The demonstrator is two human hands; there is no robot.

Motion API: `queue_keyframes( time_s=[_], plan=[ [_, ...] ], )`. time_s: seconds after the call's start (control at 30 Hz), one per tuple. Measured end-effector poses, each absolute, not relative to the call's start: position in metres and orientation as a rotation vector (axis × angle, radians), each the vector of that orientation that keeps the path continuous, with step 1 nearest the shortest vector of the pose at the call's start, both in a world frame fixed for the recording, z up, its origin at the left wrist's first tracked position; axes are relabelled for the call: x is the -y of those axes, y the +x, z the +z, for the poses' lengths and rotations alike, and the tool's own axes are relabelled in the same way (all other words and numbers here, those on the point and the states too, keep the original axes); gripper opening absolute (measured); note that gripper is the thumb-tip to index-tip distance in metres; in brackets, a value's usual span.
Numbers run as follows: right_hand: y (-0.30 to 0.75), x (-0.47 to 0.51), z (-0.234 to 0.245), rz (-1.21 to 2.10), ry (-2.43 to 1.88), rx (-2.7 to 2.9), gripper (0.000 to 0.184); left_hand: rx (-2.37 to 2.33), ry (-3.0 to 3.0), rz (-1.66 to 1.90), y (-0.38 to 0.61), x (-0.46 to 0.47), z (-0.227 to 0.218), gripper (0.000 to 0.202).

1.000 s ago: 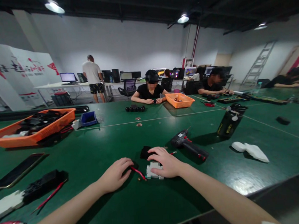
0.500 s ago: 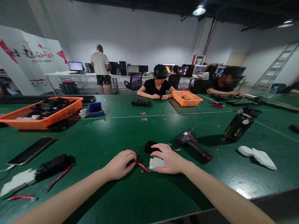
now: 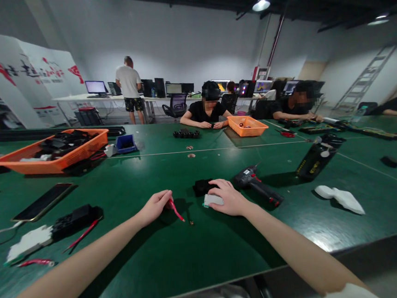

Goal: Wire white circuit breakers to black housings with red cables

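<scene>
My left hand [image 3: 157, 207] pinches a short red wire [image 3: 178, 212], whose free end points down toward the table. The wire is lifted just above the surface, with a small brass-coloured screw [image 3: 191, 223] lying near its tip. Under my right hand [image 3: 231, 197] is a white plastic block [image 3: 212, 200] with a green edge; thumb and fingers are around it, and part of it is hidden. A black piece [image 3: 202, 187] lies just behind the block, near my right fingertips. Beyond that hand a cordless screwdriver [image 3: 257, 185] rests on its side.
At left lie a phone [image 3: 43, 202], a white-and-black assembly [image 3: 53, 231] and red wires [image 3: 36, 263]. Orange baskets [image 3: 52, 164] and a blue bin [image 3: 125, 144] stand farther back. To the right are a black bottle [image 3: 319, 159] and a white object [image 3: 342, 200]. Co-workers sit opposite.
My left hand has raised the red wire and turned it away from the white block. My right hand has shifted slightly right and away from me with the block.
</scene>
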State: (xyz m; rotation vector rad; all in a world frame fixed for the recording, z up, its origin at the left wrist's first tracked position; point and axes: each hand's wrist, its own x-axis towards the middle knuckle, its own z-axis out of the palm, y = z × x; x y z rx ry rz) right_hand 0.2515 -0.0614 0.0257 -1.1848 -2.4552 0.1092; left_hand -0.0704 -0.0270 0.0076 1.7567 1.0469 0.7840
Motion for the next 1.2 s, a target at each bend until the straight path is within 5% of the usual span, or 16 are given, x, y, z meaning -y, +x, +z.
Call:
queue_keyframes(
  time_s=[0.33,0.67,0.87,1.2],
  plan=[
    [0.244,0.071,0.031,0.098,-1.137,2.440,0.017,-1.046,1.762,0.656,-0.074,0.028,0.010,0.065],
    [0.250,0.068,0.029,0.125,-1.186,2.543,0.047,-1.041,1.725,0.618,-0.073,0.025,0.003,0.058],
    [0.251,0.072,0.029,0.130,-1.126,2.524,0.034,-0.991,2.083,0.474,-0.072,0.033,0.005,0.047],
    [0.234,0.084,0.032,0.112,-0.932,2.393,0.046,-0.875,2.404,0.489,-0.068,0.043,0.010,0.030]
  ],
)
